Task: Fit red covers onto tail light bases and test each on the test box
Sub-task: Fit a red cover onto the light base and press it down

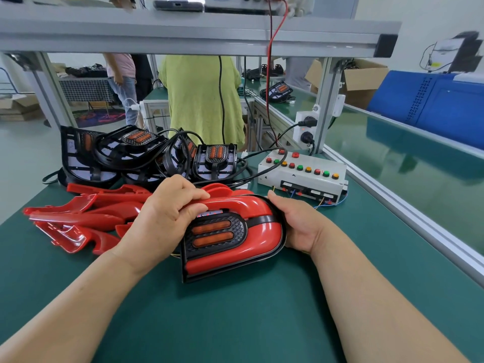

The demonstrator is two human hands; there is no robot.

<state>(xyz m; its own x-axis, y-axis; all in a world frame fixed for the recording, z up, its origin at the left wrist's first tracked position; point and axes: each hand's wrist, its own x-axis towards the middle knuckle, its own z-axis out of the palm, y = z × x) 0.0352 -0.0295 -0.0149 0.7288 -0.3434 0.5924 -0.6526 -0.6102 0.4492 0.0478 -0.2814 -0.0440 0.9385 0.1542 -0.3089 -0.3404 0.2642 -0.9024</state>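
Observation:
A tail light base [230, 273] with a red cover [264, 231] seated on it sits tilted on the green mat at the centre. My left hand [162, 218] grips the cover's upper left edge, thumb on top and fingers curled under. My right hand [296, 224] holds the light's right rim, fingers wrapped behind it. The white test box [301, 174] with red, green and yellow buttons stands just behind the light. Loose red covers [86, 216] lie heaped at the left. Several bare black bases [131, 153] with cables are piled behind them.
An aluminium frame shelf [183, 35] spans overhead, with a red wire [269, 74] dropping to the test box. A socket block [305, 127] hangs on the frame post. A person in a green shirt [201, 100] stands beyond the bench. A conveyor [406, 166] runs along the right.

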